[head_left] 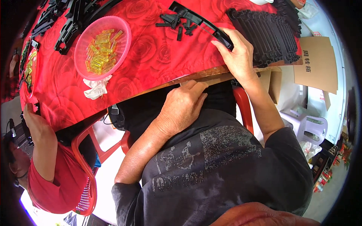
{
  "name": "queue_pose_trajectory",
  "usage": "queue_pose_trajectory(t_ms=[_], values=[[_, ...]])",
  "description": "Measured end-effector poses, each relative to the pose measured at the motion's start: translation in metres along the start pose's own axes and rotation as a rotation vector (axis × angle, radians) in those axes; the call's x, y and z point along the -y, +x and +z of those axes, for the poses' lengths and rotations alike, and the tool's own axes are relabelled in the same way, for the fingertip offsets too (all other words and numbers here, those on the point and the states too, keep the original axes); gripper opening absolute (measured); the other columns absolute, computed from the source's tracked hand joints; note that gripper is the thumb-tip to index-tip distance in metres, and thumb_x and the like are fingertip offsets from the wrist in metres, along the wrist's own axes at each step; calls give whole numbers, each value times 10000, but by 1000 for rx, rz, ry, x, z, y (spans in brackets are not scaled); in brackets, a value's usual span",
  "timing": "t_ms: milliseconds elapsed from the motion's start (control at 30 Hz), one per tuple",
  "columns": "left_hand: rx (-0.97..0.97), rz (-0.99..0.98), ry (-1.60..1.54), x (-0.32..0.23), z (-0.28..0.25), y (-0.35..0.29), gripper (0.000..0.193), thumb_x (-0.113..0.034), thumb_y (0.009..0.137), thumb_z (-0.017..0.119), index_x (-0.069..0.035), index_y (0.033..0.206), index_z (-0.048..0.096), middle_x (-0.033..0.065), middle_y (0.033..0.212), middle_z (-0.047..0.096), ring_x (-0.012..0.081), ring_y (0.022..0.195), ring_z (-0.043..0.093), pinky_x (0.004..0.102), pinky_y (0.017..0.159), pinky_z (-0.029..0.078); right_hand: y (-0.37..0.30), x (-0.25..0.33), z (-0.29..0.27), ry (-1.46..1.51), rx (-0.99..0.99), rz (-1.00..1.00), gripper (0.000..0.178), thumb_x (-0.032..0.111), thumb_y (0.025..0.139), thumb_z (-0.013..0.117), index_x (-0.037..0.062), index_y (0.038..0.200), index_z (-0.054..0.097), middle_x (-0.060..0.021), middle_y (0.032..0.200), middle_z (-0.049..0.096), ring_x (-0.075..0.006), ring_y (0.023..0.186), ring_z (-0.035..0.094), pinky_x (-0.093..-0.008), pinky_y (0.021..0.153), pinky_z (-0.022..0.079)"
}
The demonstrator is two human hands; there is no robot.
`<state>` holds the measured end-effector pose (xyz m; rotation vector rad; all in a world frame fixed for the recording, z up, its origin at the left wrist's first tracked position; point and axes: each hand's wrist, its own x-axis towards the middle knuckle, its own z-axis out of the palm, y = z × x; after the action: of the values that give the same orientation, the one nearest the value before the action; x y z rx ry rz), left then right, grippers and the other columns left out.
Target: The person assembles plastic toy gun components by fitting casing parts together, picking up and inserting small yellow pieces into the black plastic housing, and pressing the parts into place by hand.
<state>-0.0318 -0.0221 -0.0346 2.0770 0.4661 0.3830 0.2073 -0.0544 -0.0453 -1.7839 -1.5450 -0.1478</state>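
My right hand (238,52) grips the near end of a long, slightly curved black plastic strip (200,22) with slots in it. The strip slants away to the left over the red tablecloth. Beside its far half lies a loose heap of small black plastic pieces (171,20). Below the table edge, close to my body, my left hand (183,104) has its fingers curled together. Whatever those fingers may hold is hidden. A pink mesh basket (76,56) with small clear yellow pieces (101,54) stands to the left.
Many similar black strips (264,37) lie in rows at the right. Longer black parts (73,22) sit at the far left. A crumpled white tissue (97,88) rests near the table edge. Another person in red (60,177) sits at left; a cardboard box (318,64) stands at right.
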Motion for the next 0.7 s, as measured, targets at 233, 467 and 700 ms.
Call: queue_pose_trajectory(t_ms=[233,467,700], values=[[-125,4,-79,-7,0,14,377,4,894,695,0,1261,609,225,1022,696,377,926,721,435,779,573,-9,30,-2,52,84,67,536,-2,809,816,38,1304,615,-143,1086,715,-264,988,725,-346,883,568],[-115,-10,46,-14,-4,27,454,-17,919,670,-36,1358,556,217,1072,706,392,935,718,454,764,583,-15,38,-5,166,161,83,753,-76,792,789,81,1468,495,-114,1115,700,-210,998,706,-334,886,574],[-122,-6,180,-12,-5,36,410,-100,943,659,-76,1345,582,201,926,729,387,848,722,473,696,579,-14,44,-11,199,215,42,816,-75,719,785,93,1461,490,-143,1086,702,-327,974,716,-399,836,587]])
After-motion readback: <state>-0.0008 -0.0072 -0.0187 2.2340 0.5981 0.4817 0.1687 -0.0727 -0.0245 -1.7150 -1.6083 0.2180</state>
